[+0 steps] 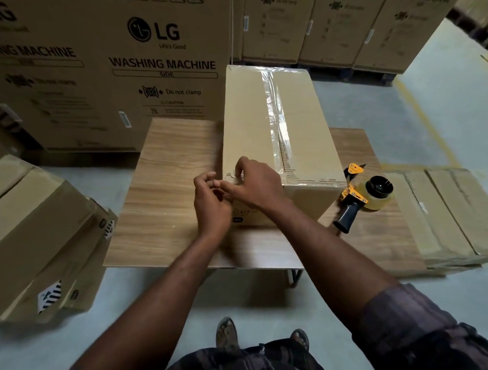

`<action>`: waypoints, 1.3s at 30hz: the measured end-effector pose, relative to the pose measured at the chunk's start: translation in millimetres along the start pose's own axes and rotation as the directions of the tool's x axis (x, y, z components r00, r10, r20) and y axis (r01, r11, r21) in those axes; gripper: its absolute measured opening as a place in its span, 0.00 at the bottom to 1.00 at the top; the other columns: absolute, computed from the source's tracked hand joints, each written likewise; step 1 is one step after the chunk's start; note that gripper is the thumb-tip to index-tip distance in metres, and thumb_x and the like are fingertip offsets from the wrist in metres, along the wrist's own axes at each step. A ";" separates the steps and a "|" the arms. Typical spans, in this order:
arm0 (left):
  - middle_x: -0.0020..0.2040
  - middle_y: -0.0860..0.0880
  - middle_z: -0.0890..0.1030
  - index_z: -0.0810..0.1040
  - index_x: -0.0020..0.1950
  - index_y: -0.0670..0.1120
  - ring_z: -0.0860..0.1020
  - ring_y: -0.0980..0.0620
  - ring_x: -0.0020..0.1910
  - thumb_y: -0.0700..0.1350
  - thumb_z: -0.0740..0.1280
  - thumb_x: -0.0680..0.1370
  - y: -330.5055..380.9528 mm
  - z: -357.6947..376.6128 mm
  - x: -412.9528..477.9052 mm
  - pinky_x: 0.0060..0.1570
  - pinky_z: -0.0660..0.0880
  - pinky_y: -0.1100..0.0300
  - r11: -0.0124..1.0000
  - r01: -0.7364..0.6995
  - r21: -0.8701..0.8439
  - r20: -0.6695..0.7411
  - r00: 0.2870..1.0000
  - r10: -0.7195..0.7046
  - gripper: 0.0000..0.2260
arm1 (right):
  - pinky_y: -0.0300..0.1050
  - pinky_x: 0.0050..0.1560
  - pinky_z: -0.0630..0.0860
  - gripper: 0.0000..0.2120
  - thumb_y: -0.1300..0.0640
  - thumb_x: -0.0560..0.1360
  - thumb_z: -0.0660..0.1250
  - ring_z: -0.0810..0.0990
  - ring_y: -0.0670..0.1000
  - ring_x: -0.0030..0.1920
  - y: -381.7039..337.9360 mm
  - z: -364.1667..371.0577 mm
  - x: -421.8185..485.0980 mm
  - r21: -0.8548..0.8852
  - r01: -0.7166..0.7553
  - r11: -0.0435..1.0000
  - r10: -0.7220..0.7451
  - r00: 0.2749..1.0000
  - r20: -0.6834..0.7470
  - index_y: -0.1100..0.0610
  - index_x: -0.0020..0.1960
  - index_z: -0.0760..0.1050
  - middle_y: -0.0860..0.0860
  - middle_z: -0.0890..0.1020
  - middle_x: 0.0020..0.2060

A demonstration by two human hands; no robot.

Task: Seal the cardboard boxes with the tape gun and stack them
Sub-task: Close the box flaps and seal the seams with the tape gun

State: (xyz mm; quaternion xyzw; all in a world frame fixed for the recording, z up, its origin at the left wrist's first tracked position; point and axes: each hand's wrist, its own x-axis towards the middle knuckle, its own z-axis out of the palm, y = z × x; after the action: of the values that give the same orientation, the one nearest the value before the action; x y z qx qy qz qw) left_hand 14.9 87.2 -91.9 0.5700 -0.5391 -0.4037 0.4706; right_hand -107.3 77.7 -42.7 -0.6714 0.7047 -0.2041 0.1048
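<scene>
Head camera, looking down over both forearms. A long cardboard box (276, 126) lies on the wooden table (166, 174) at centre frame, running away from the person. A strip of clear tape (273, 112) shines along its top seam from the far end to the near end, and more clear tape glints along the near top edge.

Both hands meet at the box's near-left corner. The right hand (254, 184) sits over that corner with its fingers arched, their tips on the top of the box just by the edge, and its forefinger reaches left toward the other hand. The left hand (210, 206) is just beside the corner, off the box's left side, with its fingers curled in and its fingertips up against the right forefinger. There may be a scrap of tape between them, but it is too small to tell, so I can't say whether either hand has hold of anything.

The tape gun (359, 201) lies on the table at centre right, near the box's right-hand corner and clear of both hands. It has a black handle pointing toward the lower left, a yellow body and a roll of clear tape.

At the left edge of the frame, brown boxes (36, 232) sit on the floor, one tilted. At the right edge, flat brown cartons (448, 216) lie next to the table. Across the top stand tall washing machine cartons (146, 62). A yellow line (420, 113) runs across the grey floor at upper right. At the bottom, two sandalled feet (226, 333) show above a dark striped shirt.
</scene>
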 end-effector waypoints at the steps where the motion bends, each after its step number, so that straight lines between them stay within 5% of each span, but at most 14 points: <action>1: 0.53 0.54 0.76 0.64 0.68 0.45 0.79 0.57 0.49 0.28 0.68 0.73 -2.0 1.9 -2.7 0.49 0.78 0.64 1.000 -0.009 -0.001 -0.007 1.000 0.009 0.28 | 0.47 0.38 0.66 0.27 0.29 0.71 0.68 0.77 0.54 0.43 -5.1 1.9 0.1 -0.031 -0.023 0.999 0.022 1.000 -0.012 0.53 0.49 0.73 0.49 0.80 0.42; 7: 0.72 0.50 0.65 0.50 0.79 0.42 0.73 0.68 0.60 0.28 0.70 0.74 -16.8 9.4 -21.9 0.56 0.71 0.75 0.999 0.035 -0.030 0.170 0.985 -0.030 0.41 | 0.49 0.42 0.67 0.26 0.38 0.72 0.75 0.77 0.59 0.54 -12.8 8.3 -3.2 -0.142 -0.063 0.988 0.063 0.998 -0.009 0.55 0.56 0.70 0.54 0.79 0.52; 10: 0.75 0.47 0.69 0.55 0.80 0.45 0.78 0.56 0.59 0.31 0.69 0.75 -28.6 1.9 -19.0 0.51 0.73 0.74 0.988 0.152 0.025 0.210 0.966 -0.154 0.37 | 0.51 0.43 0.70 0.22 0.43 0.74 0.75 0.77 0.60 0.52 -4.1 4.0 -5.1 -0.101 -0.010 0.995 0.013 1.000 0.025 0.55 0.56 0.70 0.54 0.78 0.51; 15: 0.77 0.48 0.67 0.54 0.82 0.46 0.68 0.54 0.74 0.37 0.71 0.77 -25.2 -4.5 -9.2 0.73 0.67 0.55 0.995 0.070 0.065 0.227 0.970 -0.083 0.38 | 0.50 0.42 0.67 0.14 0.59 0.74 0.72 0.76 0.60 0.51 4.6 -2.0 -11.9 -0.044 0.059 0.997 -0.056 0.997 0.060 0.58 0.57 0.72 0.55 0.77 0.51; 18: 0.70 0.51 0.74 0.51 0.82 0.48 0.75 0.53 0.65 0.42 0.72 0.76 -21.0 1.4 -11.6 0.61 0.74 0.58 0.977 0.009 0.212 0.327 0.942 -0.080 0.42 | 0.51 0.46 0.68 0.13 0.58 0.74 0.70 0.75 0.59 0.54 4.0 -0.8 -17.1 0.023 0.024 0.999 -0.024 1.000 0.018 0.58 0.57 0.75 0.56 0.78 0.52; 21: 0.63 0.47 0.80 0.64 0.75 0.49 0.79 0.46 0.59 0.46 0.71 0.77 -27.7 -2.2 -6.2 0.48 0.71 0.60 0.926 0.053 0.373 0.423 0.879 -0.221 0.29 | 0.53 0.52 0.72 0.13 0.53 0.75 0.70 0.74 0.58 0.55 1.3 5.5 -25.4 0.086 -0.007 0.996 0.011 0.999 -0.049 0.58 0.57 0.76 0.56 0.78 0.52; 24: 0.68 0.42 0.77 0.64 0.75 0.49 0.77 0.42 0.63 0.47 0.67 0.78 -26.7 -13.5 0.2 0.52 0.74 0.56 0.882 0.062 0.467 0.356 0.900 -0.252 0.27 | 0.55 0.52 0.74 0.12 0.56 0.75 0.69 0.75 0.59 0.53 1.0 11.1 -39.7 0.117 0.016 0.993 0.002 0.987 -0.160 0.60 0.56 0.78 0.57 0.78 0.50; 27: 0.82 0.42 0.53 0.52 0.82 0.43 0.56 0.47 0.80 0.41 0.63 0.80 -4.3 -12.4 -4.2 0.75 0.58 0.56 0.882 -0.196 0.428 0.268 0.960 0.083 0.33 | 0.56 0.53 0.75 0.14 0.58 0.74 0.68 0.77 0.59 0.54 3.5 13.2 -48.1 0.026 0.046 0.999 -0.036 0.958 -0.285 0.60 0.58 0.79 0.57 0.80 0.53; 29: 0.83 0.44 0.50 0.52 0.82 0.43 0.48 0.48 0.81 0.39 0.61 0.81 13.6 -4.3 -1.3 0.79 0.50 0.51 0.764 -0.444 0.468 0.399 0.878 0.266 0.31 | 0.60 0.63 0.74 0.20 0.59 0.75 0.67 0.76 0.61 0.64 9.2 13.6 -47.3 -0.038 0.086 0.996 -0.093 0.966 -0.242 0.63 0.66 0.76 0.60 0.78 0.63; 33: 0.83 0.47 0.44 0.46 0.83 0.45 0.42 0.47 0.81 0.40 0.64 0.81 17.8 3.7 5.0 0.80 0.47 0.45 0.482 -0.623 0.616 0.625 0.759 0.182 0.36 | 0.64 0.80 0.50 0.34 0.50 0.84 0.59 0.48 0.59 0.83 32.0 22.6 -54.5 -0.255 0.110 0.961 -0.093 0.993 0.076 0.62 0.83 0.50 0.59 0.53 0.82; 39: 0.83 0.49 0.47 0.46 0.83 0.47 0.45 0.49 0.82 0.46 0.67 0.79 17.9 -2.7 3.2 0.79 0.45 0.43 0.367 -0.653 0.662 0.623 0.752 0.215 0.39 | 0.59 0.81 0.43 0.36 0.37 0.83 0.42 0.43 0.52 0.83 88.9 6.0 -70.7 -0.324 0.021 0.946 -0.014 1.000 0.025 0.57 0.84 0.47 0.53 0.47 0.84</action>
State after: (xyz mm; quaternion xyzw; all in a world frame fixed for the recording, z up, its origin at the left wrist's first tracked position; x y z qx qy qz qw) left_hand 13.5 84.8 -73.8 0.4484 -0.8882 -0.0550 0.0842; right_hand -179.7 148.1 -95.0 -0.6881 0.7213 -0.0790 -0.0012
